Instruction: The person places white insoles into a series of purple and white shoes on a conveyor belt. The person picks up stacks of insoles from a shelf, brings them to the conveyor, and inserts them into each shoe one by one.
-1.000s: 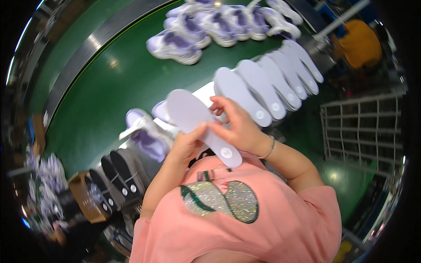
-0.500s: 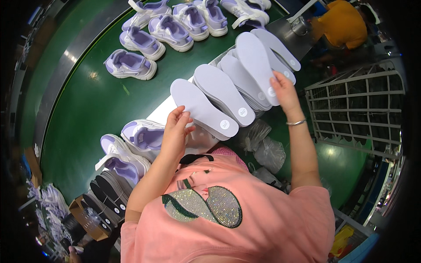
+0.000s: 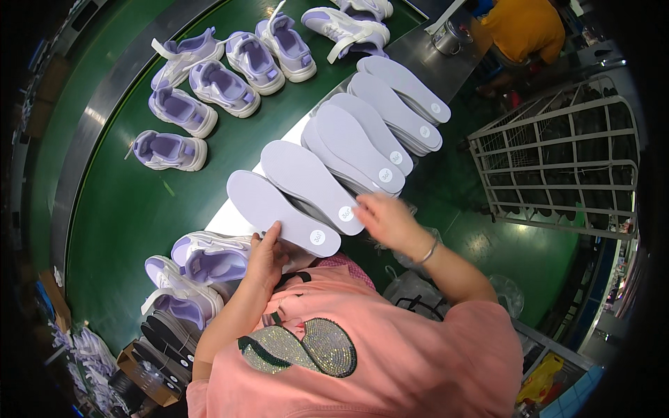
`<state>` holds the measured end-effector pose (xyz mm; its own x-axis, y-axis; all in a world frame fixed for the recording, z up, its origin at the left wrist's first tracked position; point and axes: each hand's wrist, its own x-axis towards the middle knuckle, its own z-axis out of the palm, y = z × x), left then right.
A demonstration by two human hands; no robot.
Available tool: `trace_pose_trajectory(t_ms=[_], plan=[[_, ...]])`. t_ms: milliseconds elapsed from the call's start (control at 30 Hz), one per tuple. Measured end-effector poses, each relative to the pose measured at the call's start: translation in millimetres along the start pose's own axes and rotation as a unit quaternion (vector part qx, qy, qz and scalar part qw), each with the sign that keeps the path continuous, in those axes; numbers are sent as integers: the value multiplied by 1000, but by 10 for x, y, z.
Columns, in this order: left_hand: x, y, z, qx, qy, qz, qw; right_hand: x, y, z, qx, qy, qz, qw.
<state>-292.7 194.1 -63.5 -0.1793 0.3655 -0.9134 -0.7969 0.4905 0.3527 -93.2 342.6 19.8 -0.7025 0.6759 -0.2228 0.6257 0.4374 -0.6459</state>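
Pale lilac insoles with round white heel stickers lie in a slanting row of stacks. My left hand [image 3: 268,256] grips the side edge of the nearest insole [image 3: 275,210], a fingertip on its upper face. Blurred by motion, my right hand [image 3: 391,221] is at the heel of the second insole [image 3: 306,180]; whether its fingers close on it is unclear. Farther along the row lie a third insole [image 3: 352,143] and more stacks, including a far insole [image 3: 404,85]. A white surface [image 3: 233,217] shows beneath the row.
Lilac-and-white sneakers [image 3: 223,87] stand on the green table [image 3: 115,223], with more sneakers [image 3: 212,259] left of my left hand. Dark insoles [image 3: 164,341] lie below those. A wire rack [image 3: 557,157] and plastic bags [image 3: 414,289] are at right. A person in orange [image 3: 526,31] is beyond.
My right hand has left the raised insole, now lying on the stacks, and moved nearer to the second stack's heel. My left hand has come onto the nearest insole. The whole view has shifted.
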Motion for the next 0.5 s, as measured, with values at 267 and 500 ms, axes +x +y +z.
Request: trace_pose_trajectory(t_ms=[267,500], plan=[[-26,-58,219,-87,-46,71,993,-37,335,573,279,23,59,958],[61,-213,232,-170,-48,139,974,209,438,719,340,-99,155,922]])
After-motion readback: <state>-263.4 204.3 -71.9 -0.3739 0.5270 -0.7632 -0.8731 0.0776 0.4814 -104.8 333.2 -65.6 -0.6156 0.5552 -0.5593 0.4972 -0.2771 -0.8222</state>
